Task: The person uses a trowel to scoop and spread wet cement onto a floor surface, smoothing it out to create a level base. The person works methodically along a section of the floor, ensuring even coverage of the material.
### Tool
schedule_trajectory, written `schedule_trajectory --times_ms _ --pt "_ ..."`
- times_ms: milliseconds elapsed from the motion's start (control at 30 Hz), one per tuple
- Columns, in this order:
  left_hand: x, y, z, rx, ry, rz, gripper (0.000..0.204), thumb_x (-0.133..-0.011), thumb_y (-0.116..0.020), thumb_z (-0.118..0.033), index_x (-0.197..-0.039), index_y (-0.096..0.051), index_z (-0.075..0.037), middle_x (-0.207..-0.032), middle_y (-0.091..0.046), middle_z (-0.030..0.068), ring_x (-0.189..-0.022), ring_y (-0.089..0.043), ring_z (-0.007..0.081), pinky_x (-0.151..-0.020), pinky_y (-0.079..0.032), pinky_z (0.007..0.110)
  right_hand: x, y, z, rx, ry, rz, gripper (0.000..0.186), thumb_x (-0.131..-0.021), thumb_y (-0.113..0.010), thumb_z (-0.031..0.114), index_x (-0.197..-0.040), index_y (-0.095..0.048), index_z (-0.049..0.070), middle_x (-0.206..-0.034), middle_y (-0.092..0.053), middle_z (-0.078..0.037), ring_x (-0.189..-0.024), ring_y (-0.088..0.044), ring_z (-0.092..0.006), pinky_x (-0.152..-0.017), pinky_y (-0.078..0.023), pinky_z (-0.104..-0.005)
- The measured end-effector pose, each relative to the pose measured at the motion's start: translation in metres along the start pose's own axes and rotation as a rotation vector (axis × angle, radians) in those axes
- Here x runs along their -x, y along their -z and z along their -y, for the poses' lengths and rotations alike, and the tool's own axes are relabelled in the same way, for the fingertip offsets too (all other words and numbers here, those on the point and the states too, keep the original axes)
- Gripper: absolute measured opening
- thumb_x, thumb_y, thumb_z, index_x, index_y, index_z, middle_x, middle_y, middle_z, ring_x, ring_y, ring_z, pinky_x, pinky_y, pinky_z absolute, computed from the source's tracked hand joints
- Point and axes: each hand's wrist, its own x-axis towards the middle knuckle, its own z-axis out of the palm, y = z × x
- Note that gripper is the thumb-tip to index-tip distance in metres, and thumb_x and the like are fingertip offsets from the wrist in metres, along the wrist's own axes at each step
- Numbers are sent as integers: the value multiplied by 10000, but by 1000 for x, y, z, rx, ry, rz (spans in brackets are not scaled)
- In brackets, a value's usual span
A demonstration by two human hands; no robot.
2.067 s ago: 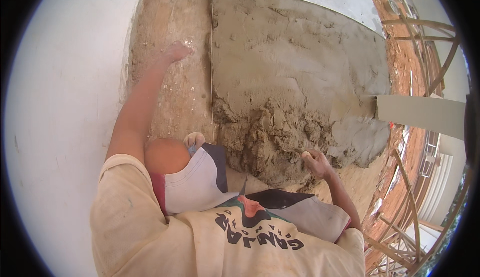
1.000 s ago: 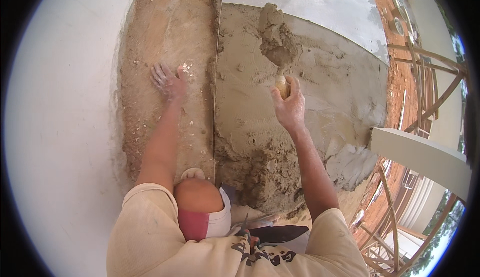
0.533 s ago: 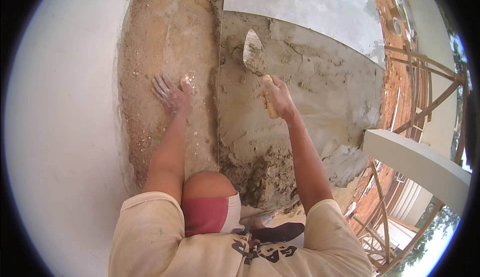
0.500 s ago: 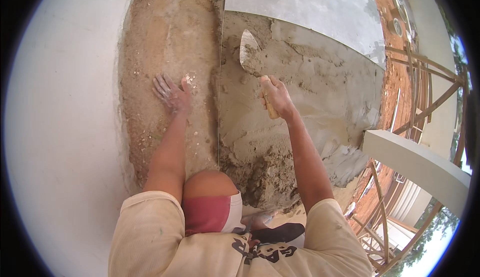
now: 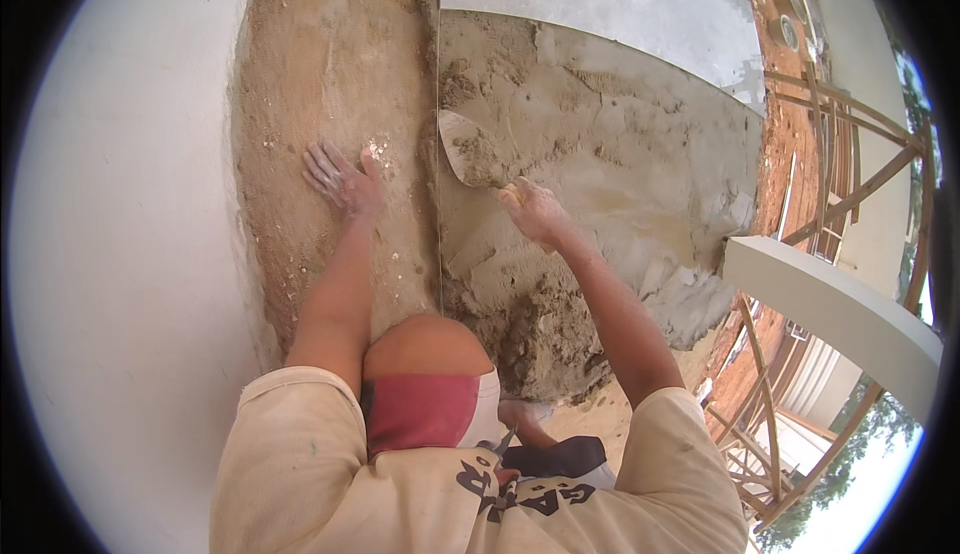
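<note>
My right hand (image 5: 533,212) grips the handle of a trowel (image 5: 466,151), its pointed metal blade lying over wet grey mortar (image 5: 620,169). Some mortar clings to the blade, whose left edge reaches a thin taut string (image 5: 438,254). That string runs along the border between the mortar and a strip of bare brown ground (image 5: 330,54). On this strip rests my left hand (image 5: 345,182), palm down with fingers spread, dusted white and holding nothing. A rough heap of mortar (image 5: 545,339) sits closer to me, beside my bent knee.
A white wall (image 5: 120,234) rises along the left. Beyond the mortar lies a smooth grey slab (image 5: 610,4). To the right stand a pale concrete beam (image 5: 830,314) and wooden poles (image 5: 860,194), with reddish soil (image 5: 785,164) and a round container (image 5: 788,34) farther off.
My right hand has brought the trowel left and nearer to me, so its blade now meets the string. My left hand stays on the brown strip.
</note>
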Motion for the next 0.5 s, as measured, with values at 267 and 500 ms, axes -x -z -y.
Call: schedule_trajectory --times_ms 267,500 --pt "-1 9 -3 38 19 18 811 -993 -465 -510 -1517 -214 56 -1584 -180 294 -1498 -120 439 -1208 -99 597 -36 39 15 -455 -74 -30 524 -1002 -469 439 -1215 -536 -35 -866 -647 -177 -616 -639 -243 -533 -518 -377" --pt "-3 7 -1 52 37 -4 799 -991 -485 -496 -1518 -224 44 -1579 -204 281 -1486 -149 448 -1203 -118 601 -46 15 23 -227 -20 -15 522 -1001 -478 447 -1149 -562 -47 -789 -648 -141 -625 -645 -246 -588 -532 -414"
